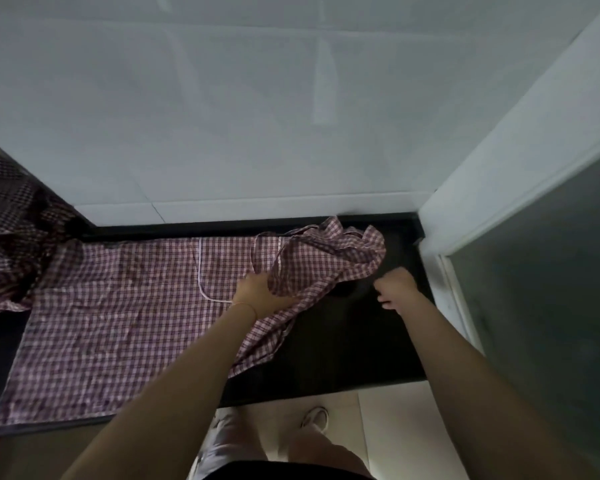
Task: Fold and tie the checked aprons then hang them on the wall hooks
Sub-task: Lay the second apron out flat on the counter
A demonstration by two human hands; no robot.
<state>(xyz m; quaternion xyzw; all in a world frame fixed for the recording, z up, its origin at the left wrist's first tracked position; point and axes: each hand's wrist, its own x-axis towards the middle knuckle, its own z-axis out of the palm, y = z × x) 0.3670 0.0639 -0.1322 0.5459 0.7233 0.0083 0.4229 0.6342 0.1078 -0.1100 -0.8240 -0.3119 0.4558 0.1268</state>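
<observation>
Maroon-and-white checked cotton apron (118, 306) lies spread on the black stone counter (343, 341), long axis running left to right, its bunched right end gripped in my left hand (257, 292), while my right hand (394, 284) hovers nearby, curled and empty.

The left hand (257, 292) lies against a raised fold of the checked apron (118, 317); its fingers are hidden under the cloth. The right hand (395, 285) is curled, back to the camera; whether it holds anything cannot be told. A heap of checked cloth (11, 237) at far left is cut off by the frame edge. The table (343, 348) is largely covered by the apron.
</observation>
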